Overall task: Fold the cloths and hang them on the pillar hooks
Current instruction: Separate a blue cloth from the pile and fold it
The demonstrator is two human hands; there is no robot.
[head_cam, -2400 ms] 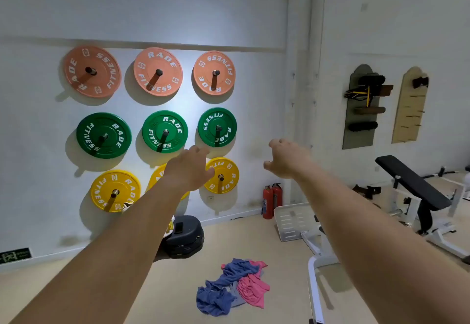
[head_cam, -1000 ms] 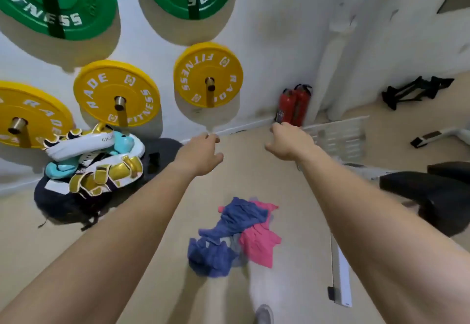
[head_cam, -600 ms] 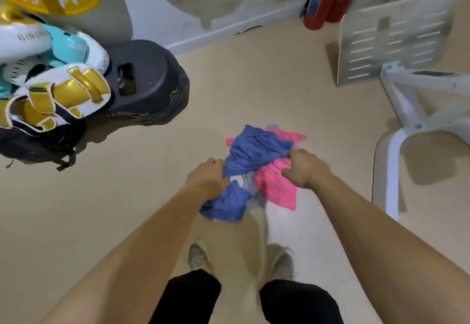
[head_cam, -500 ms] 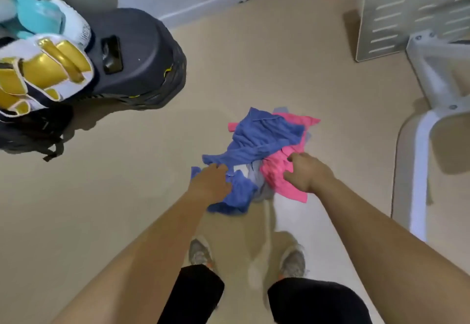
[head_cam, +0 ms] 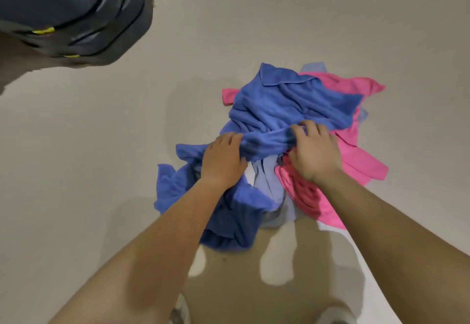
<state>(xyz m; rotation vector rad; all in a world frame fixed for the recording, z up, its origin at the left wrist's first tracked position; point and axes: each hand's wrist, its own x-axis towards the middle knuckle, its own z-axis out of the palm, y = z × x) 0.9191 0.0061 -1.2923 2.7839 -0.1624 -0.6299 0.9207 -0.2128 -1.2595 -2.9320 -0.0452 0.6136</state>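
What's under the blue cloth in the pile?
Under the blue cloth, a pink cloth and a pale blue one show. Both hands grip the blue. Anything deeper is covered.

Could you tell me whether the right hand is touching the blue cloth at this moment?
Touching. In the head view, the right hand has its fingers curled over a bunched fold of the blue cloth, with no gap between them.

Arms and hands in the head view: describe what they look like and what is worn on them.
Both forearms are bare to the frame edge, with no sleeves visible. The left hand and right hand wear no gloves, and no rings, watch or wristband show. No markings are visible.
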